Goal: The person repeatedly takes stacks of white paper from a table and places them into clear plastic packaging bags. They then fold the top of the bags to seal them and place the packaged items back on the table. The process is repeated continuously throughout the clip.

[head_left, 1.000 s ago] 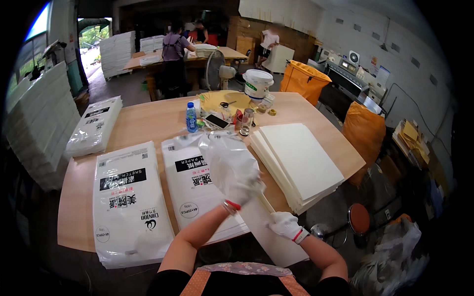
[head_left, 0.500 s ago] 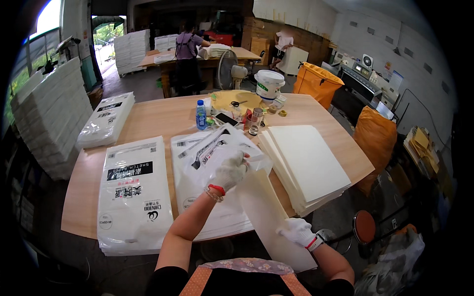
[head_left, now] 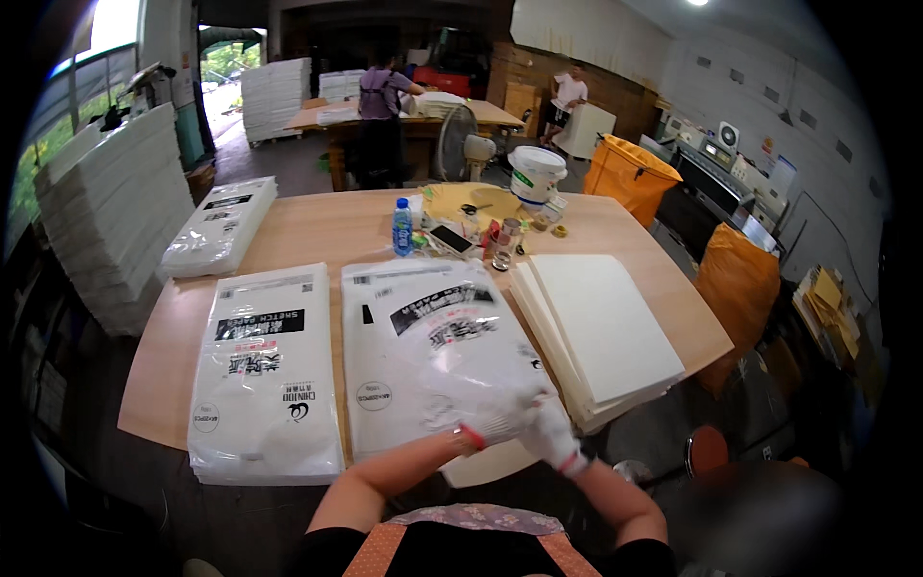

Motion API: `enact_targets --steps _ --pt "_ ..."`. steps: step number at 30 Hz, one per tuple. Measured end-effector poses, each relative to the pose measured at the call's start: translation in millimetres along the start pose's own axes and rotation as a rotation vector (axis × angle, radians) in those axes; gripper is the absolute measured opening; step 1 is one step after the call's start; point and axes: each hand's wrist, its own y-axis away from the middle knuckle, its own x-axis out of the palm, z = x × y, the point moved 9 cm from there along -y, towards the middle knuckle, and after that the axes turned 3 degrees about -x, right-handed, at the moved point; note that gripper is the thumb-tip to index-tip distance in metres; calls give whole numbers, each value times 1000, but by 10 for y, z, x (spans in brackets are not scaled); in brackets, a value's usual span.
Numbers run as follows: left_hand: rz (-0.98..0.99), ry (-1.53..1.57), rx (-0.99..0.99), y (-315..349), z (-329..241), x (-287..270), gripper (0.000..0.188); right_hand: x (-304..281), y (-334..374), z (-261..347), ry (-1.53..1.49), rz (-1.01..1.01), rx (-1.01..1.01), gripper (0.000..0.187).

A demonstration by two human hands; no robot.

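Note:
A clear printed plastic bag (head_left: 452, 356) lies on a stack of similar bags in front of me. Cream paper (head_left: 490, 464) sticks out of its near end, over the table's edge. My left hand (head_left: 498, 419), in a white knit glove, is at the bag's near right corner, its fingers closed on the plastic and somewhat blurred. Right beside it, almost touching, my gloved right hand (head_left: 550, 435) is closed as well; what its fingers hold is hidden. To their right stands a stack of cream paper sheets (head_left: 606, 327), its layers slightly fanned.
Packed bags (head_left: 264, 375) are piled at left, with another pile (head_left: 221, 226) behind. A blue-capped bottle (head_left: 402, 228), a phone (head_left: 450, 239), a glass (head_left: 505, 244), scissors (head_left: 471, 209) and a white bucket (head_left: 536, 175) stand or lie farther back. Two people work beyond the fan (head_left: 458, 142).
My left hand has come down and right, drawing the bag over the paper, which is now mostly covered. My right hand has moved up and left to meet it.

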Motion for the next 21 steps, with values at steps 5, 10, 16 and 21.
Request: enact_targets --steps 5,10,16,21 --pt "18 -232 -110 1043 526 110 26 -352 103 127 380 -416 -138 47" --pt "-321 -868 241 1776 662 -381 28 269 346 -958 251 91 317 74" --pt "-499 -414 -569 3103 1173 -859 23 188 1092 -358 130 394 520 72" --pt "-538 -370 -631 3223 1367 -755 20 365 1246 -228 -114 176 296 66"
